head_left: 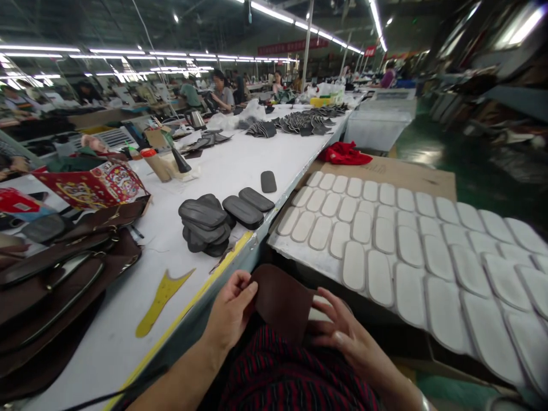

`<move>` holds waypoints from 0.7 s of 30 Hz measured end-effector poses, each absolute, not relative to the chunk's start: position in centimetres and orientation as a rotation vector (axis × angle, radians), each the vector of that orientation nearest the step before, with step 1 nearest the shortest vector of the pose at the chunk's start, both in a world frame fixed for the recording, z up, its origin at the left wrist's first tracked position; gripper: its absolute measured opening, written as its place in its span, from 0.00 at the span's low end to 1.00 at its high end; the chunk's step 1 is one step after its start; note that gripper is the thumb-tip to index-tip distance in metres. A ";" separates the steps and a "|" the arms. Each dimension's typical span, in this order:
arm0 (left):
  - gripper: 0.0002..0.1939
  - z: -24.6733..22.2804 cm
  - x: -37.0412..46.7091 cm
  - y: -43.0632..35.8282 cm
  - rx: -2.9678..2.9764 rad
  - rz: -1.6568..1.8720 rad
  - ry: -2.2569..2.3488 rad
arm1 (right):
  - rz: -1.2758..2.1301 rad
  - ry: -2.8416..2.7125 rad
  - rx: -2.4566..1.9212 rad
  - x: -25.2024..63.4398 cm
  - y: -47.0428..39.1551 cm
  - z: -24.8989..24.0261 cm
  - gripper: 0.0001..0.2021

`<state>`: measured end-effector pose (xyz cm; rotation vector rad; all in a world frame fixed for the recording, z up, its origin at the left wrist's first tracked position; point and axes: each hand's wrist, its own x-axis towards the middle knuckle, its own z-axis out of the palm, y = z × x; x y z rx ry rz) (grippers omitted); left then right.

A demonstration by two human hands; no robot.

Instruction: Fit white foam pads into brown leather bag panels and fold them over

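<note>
A dark brown leather piece [285, 299] with a rounded end is held up in front of my lap. My left hand [231, 311] pinches its left edge between thumb and fingers. At its right side, my right hand [345, 331] has bent fingers around a white-faced pad [317, 314], which is partly hidden behind the leather and the fingers. Whether the pad and leather are joined I cannot tell. Ahead on the white table [171, 240] lies a pile of dark grey oval pads [205, 220]. Two more oval pads [243, 211] and a small dark one [269, 181] lie beside it.
Rows of white-faced oval pads [405, 242] cover a board on my right, with a red cloth [346, 153] behind. Brown leather bags [77, 268], a red patterned box [103, 185] and a yellow template [165, 297] are on the left. People work farther back.
</note>
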<state>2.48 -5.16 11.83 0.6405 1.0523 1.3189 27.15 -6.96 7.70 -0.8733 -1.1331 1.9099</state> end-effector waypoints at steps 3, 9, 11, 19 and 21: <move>0.10 10.1 3.0 -6.1 0.484 1.230 0.908 | 2.032 -1.115 -1.021 27.4 -7.1 6.1 0.36; 0.14 7.6 0.6 -9.4 0.463 1.033 0.523 | 1.786 -1.474 -1.198 28.8 -7.6 5.5 0.30; 0.15 7.4 0.1 -10.4 0.506 0.937 0.387 | 1.589 -1.626 -1.244 28.6 -7.6 7.0 0.37; 0.06 5.1 0.0 -8.1 0.572 1.180 0.918 | 1.537 -2.375 -0.726 26.9 -6.8 10.7 0.11; 0.12 2.9 0.6 -7.0 0.559 1.172 1.249 | 1.394 -2.447 -0.722 27.3 -6.9 10.7 0.12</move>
